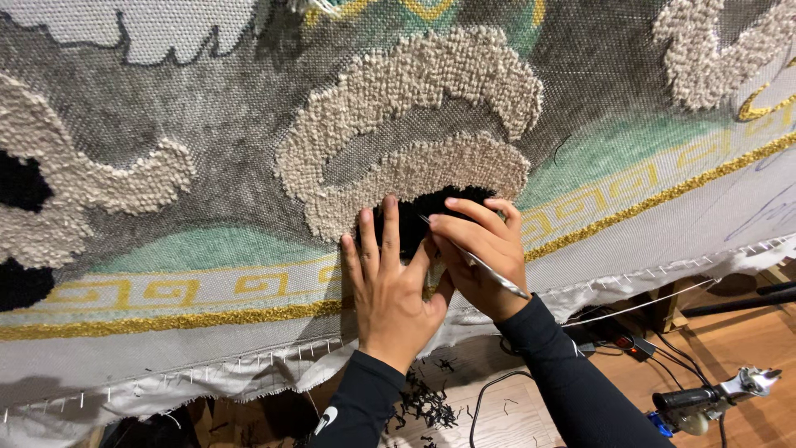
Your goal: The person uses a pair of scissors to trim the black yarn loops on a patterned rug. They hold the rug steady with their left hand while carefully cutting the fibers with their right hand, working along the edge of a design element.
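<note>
Head view: left hand (391, 290) lies open, flat against a soft black tufted patch (408, 222); right hand (482, 253) pinches a thin, stiff metal tool (481, 264) at mid-shaft, likely light.

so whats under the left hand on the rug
The left hand lies flat on the stretched rug canvas, fingertips on a black tufted patch and palm over the gold border. The weave directly beneath the palm is covered.

Warm, even indoor light; picture sharp at centre. Soft shadow under tufting cloth (207, 332) hem at 7 o'clock. Wide-angle bending toward edges. Slight glare on wooden floor (746, 348) at 4 o'clock.
</note>
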